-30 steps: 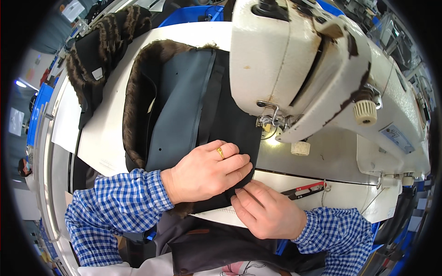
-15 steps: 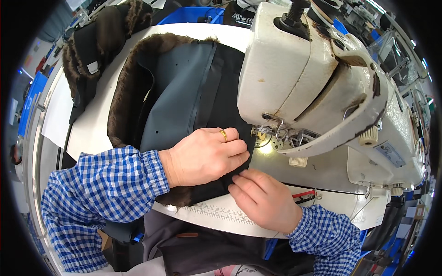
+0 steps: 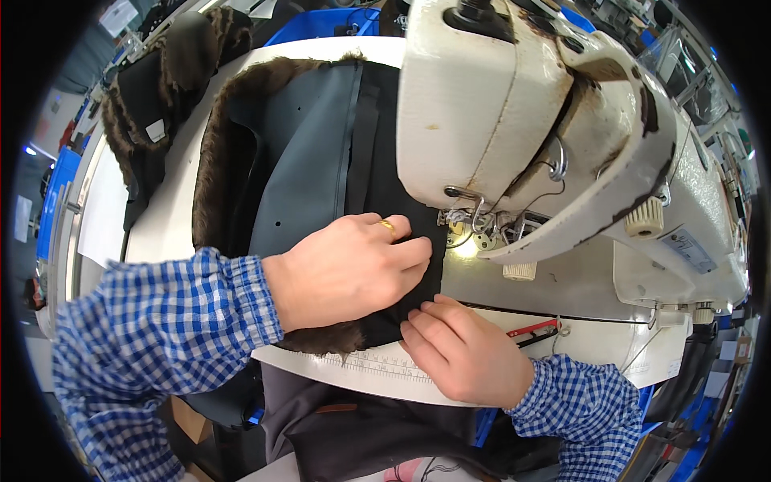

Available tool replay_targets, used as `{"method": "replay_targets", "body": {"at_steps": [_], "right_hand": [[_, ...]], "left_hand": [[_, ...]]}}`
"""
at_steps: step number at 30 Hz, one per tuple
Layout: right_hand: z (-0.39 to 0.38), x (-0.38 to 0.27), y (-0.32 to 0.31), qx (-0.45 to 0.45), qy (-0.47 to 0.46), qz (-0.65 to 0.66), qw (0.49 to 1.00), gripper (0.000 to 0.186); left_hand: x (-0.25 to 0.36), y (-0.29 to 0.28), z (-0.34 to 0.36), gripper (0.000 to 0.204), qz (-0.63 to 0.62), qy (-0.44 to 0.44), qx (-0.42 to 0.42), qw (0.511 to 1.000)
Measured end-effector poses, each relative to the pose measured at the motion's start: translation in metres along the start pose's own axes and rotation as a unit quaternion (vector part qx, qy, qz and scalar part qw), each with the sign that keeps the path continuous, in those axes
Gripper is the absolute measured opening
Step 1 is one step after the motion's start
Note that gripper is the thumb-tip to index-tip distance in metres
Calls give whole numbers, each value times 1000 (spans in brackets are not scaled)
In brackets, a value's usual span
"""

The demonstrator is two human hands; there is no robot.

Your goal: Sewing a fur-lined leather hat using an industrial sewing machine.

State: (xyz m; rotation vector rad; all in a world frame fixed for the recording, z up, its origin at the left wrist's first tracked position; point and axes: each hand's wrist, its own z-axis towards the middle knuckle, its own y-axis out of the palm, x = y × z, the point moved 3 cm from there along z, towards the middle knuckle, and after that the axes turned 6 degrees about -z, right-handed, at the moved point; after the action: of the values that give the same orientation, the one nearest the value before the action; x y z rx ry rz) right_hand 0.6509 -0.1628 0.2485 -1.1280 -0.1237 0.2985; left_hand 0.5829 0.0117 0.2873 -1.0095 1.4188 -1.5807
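A fur-lined piece with dark blue-grey and black panels (image 3: 309,153) lies on the white table, its black right edge beside the needle area of the sewing machine (image 3: 482,104). Over the black panel (image 3: 385,169) my left hand (image 3: 353,265), with a gold ring, is closed, its fingertips gathered on the material near that edge. Nearer to me, my right hand (image 3: 470,353) has its fingers bent together at the same edge; its thumb is mostly hidden. Both appear to pinch the black material, though the fingertips partly hide the grip. Brown fur (image 3: 321,339) shows beneath my left wrist.
Another dark fur-trimmed piece (image 3: 152,96) lies at the far left. Red-handled snips or a similar tool (image 3: 534,327) rest beside my right hand, near a printed ruler scale (image 3: 385,361) along the table's front. A blue bin (image 3: 321,26) stands behind the table.
The whole view has shifted slightly, with the machine appearing further left. My left fingers have moved a little on the black material; my right hand stays at its edge.
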Motion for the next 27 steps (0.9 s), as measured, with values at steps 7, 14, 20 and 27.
{"method": "replay_targets", "body": {"at_steps": [7, 14, 20, 27], "right_hand": [[3, -4, -4, 3, -9, -89, 996, 34], [4, 0, 1, 28, -7, -75, 997, 32], [7, -3, -1, 7, -8, -118, 993, 36], [6, -4, -1, 25, -17, -105, 994, 35]], "left_hand": [[-8, 18, -9, 35, -23, -2, 148, 989], [-7, 22, -9, 20, -79, -59, 198, 975], [-6, 24, -12, 37, -51, 1, 174, 983], [-6, 21, -12, 28, -47, 7, 173, 984]]}}
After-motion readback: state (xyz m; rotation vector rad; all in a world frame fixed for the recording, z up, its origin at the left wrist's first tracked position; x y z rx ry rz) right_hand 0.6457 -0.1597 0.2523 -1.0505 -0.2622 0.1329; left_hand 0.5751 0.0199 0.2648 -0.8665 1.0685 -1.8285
